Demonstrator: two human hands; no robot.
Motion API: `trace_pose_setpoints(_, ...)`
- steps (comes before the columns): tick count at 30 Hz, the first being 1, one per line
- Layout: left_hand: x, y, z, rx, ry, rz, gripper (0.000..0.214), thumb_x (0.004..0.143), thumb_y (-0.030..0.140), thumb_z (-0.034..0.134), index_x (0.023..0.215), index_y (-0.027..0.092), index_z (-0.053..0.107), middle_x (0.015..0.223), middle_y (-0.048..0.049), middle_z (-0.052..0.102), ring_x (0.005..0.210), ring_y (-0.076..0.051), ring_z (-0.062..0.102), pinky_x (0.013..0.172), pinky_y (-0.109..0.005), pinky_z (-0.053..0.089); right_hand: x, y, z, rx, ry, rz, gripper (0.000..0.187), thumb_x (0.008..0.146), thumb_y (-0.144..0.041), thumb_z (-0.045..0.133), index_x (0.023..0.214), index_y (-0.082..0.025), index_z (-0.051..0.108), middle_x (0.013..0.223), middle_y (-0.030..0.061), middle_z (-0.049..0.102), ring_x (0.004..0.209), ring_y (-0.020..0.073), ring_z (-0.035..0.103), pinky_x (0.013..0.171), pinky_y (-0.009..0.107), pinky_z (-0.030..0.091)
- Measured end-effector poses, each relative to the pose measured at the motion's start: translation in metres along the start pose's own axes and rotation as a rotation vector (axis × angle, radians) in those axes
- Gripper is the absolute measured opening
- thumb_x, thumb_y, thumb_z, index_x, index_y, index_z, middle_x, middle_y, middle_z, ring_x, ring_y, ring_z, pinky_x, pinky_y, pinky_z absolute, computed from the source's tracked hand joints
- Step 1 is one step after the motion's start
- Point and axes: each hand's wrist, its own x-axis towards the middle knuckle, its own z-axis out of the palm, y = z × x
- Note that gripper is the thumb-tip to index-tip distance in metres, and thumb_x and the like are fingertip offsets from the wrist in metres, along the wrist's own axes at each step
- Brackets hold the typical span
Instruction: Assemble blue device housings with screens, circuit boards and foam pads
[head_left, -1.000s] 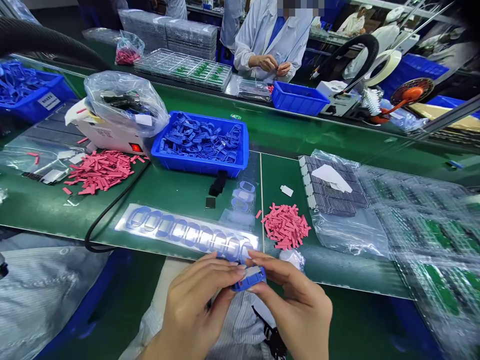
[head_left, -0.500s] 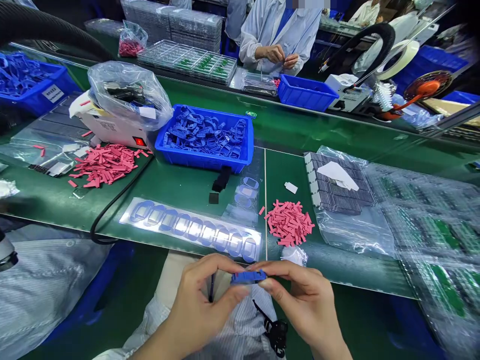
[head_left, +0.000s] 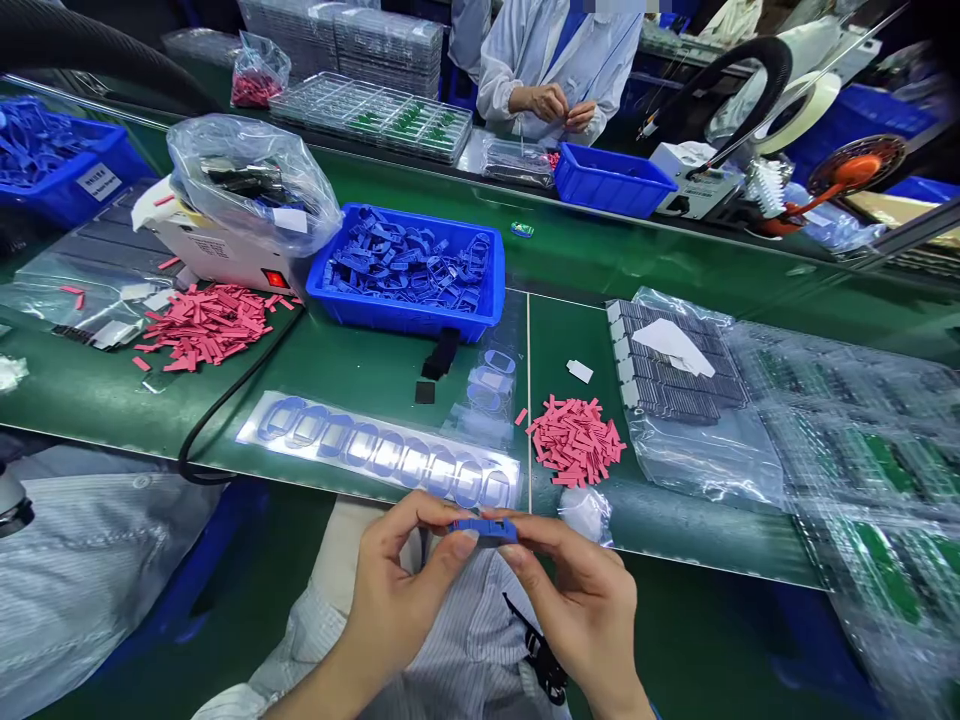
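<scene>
Grip: we clench one small blue frame piece (head_left: 484,530) between both hands, fingers closed on it, neither hand released.
Left hand: our left hand (head_left: 401,590) pinches the piece's left end between thumb and fingers.
Right hand: our right hand (head_left: 577,600) pinches its right end the same way, fingertips meeting the left hand's at the middle.
Held piece: it sits edge-on and roughly level between our two thumbs, just in front of the bench edge, above our striped lap.
Nearest on the bench: a clear film sheet with a row of blue-outlined frames (head_left: 379,450) lies just ahead of our hands, and a pile of pink strips (head_left: 576,440) lies to the right of it.
Further ahead: a blue plastic tray (head_left: 405,322) heaped with more blue frame pieces stands on the green bench (head_left: 360,370), with a second pile of pink strips (head_left: 202,325) left of it.
Across the bench: a co-worker's hands (head_left: 547,105) work together on something too small to make out.
</scene>
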Motion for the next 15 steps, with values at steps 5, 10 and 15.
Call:
trace_pose_setpoints(5, -0.004, -0.002, 0.012, -0.090, 0.084, 0.167, 0.012, 0.075, 0.011, 0.069, 0.079, 0.023, 0.070, 0.076, 0.0003, 0.074, 0.076, -0.016, 0.070, 0.073, -0.026, 0.056, 0.000, -0.002, 0.017, -0.083, 0.179, -0.063, 0.037, 0.072, -0.012, 0.072, 0.105, -0.023, 0.059, 0.100, 0.0048, 0.072, 0.095, 0.0199, 0.069, 0.079, 0.030, 0.059)
trace_pose_setpoints(10, -0.005, 0.000, 0.007, -0.015, -0.034, 0.337, 0.017, 0.074, 0.012, 0.071, 0.087, 0.024, 0.072, 0.080, -0.0019, 0.076, 0.077, -0.018, 0.070, 0.074, -0.030, 0.057, -0.001, -0.004, 0.011, 0.102, 0.166, -0.035, 0.024, 0.072, -0.009, 0.072, 0.090, -0.024, 0.064, 0.086, 0.0029, 0.074, 0.082, 0.0192, 0.072, 0.074, 0.030, 0.061)
trace_pose_setpoints(15, -0.002, 0.008, -0.007, 0.027, -0.117, 0.236, 0.015, 0.071, 0.015, 0.075, 0.083, 0.025, 0.074, 0.078, -0.0020, 0.078, 0.075, -0.019, 0.072, 0.072, -0.029, 0.059, 0.004, -0.002, -0.015, 0.051, -0.095, -0.122, 0.030, 0.077, -0.004, 0.067, 0.097, -0.026, 0.069, 0.092, 0.0013, 0.076, 0.087, 0.0200, 0.072, 0.077, 0.031, 0.061)
